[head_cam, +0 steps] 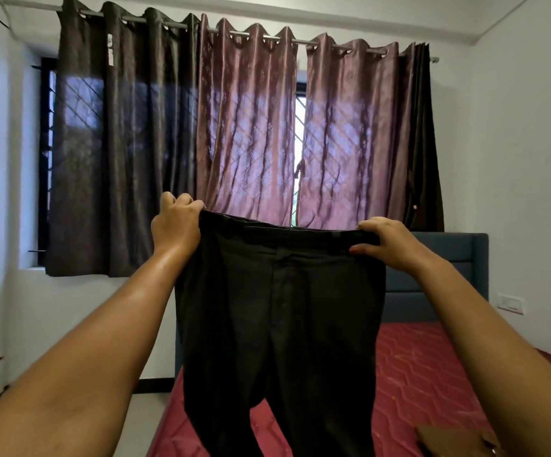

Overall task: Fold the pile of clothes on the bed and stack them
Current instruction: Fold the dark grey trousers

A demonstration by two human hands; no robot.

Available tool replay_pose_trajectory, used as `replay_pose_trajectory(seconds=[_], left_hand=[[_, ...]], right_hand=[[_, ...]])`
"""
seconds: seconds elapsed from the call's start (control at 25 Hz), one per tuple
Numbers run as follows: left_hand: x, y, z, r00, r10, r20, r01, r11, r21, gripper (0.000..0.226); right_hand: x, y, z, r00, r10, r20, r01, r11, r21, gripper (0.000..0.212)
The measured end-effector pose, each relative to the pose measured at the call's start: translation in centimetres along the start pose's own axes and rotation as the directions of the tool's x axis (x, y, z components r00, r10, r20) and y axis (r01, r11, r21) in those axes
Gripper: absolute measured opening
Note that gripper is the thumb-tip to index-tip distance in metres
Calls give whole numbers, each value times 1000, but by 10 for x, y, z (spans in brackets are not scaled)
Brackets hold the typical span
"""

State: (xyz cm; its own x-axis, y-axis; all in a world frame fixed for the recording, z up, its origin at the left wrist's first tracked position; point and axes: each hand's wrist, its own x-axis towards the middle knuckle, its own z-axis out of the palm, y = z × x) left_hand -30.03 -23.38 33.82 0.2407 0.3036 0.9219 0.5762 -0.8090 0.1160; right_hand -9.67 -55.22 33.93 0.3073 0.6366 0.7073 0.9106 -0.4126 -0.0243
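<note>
Dark brown curtains [119, 143] and mauve curtains [247, 127] hang from a metal rod [280, 39] across a barred window [299, 127], with daylight showing through a narrow gap between the mauve panels. A white switch plate [510, 304] sits on the right-hand wall [524, 159].

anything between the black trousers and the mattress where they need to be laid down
Nothing visible does. The left hand and right hand grip the black trousers by the waistband, which hang over the red mattress. An unclear brownish thing lies off to the right.

The head-worn camera faces forward across the bed [416, 374] toward the curtains [247, 127], trousers [277, 308] close ahead.
</note>
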Motion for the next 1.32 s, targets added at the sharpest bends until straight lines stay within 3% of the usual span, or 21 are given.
replay_pose_trajectory(seconds=[0.08, 0.16, 0.24, 0.28, 0.36, 0.44, 0.56, 0.6, 0.76, 0.84, 0.96, 1.04, 1.08, 1.16, 1.24, 1.32], left_hand=[[-18, -6, -2, 991, -92, -95, 75, 983, -166, 25], [-26, -7, 2, 958, -217, -187, 133, 915, -380, 23], [-16, 7, -5, 931, -331, -153, 151, 731, -665, 15], [-11, 22, -15, 952, -302, -46, 150, 595, -790, 10], [-9, 58, -34, 999, 41, 14, -8, 493, -870, 14], [-14, 85, -37, 949, 311, 57, -65, 369, -927, 26], [-24, 102, -36, 892, 430, 142, 70, 179, -981, 21], [-26, 103, -32, 888, 439, 137, 71, 164, -984, 23], [-32, 108, -25, 894, 439, 93, -10, 227, -974, 6], [-37, 108, -18, 920, 381, 96, -7, 259, -966, 13], [-39, 109, -13, 918, 369, 146, 38, 285, -958, 39], [-40, 117, -17, 904, 305, 300, 214, 285, -934, 24], [-41, 121, -22, 879, 262, 398, 333, 261, -906, 13], [-40, 120, -22, 802, 292, 521, 393, 399, -829, 10], [-37, 106, -20, 650, 473, 595, 126, 705, -698, 30], [-37, 89, -24, 496, 497, 712, -174, 860, -480, 56]], right_hand=[[-11, -14, -13, 1000, -9, -6, 10, 999, 52, 18], [-16, -34, -31, 990, -90, -108, 102, 989, 111, 17], [-10, -63, -47, 962, -221, -162, 247, 955, 163, 17], [-5, -78, -52, 950, -275, -149, 300, 937, 179, 18], [9, -101, -52, 943, -319, -99, 333, 920, 205, 19], [17, -114, -44, 951, -303, -64, 309, 914, 262, 20], [16, -111, -31, 961, -271, -50, 269, 882, 388, 35], [15, -108, -28, 965, -256, -59, 257, 869, 423, 37], [15, -94, -19, 996, -91, 17, 69, 857, 510, 61], [14, -87, -9, 996, -25, 91, -30, 828, 561, 67], [9, -81, 6, 960, -32, 278, -203, 605, 770, 47], [6, -78, 15, 952, -69, 300, -215, 548, 808, 34], [6, -75, 20, 957, -46, 287, -216, 550, 807, 32], [8, -69, 31, 968, 79, 238, -238, 596, 767, 36], [12, -62, 40, 954, 257, 153, -289, 658, 696, 39], [13, -56, 42, 925, 376, 58, -331, 718, 612, 33]])
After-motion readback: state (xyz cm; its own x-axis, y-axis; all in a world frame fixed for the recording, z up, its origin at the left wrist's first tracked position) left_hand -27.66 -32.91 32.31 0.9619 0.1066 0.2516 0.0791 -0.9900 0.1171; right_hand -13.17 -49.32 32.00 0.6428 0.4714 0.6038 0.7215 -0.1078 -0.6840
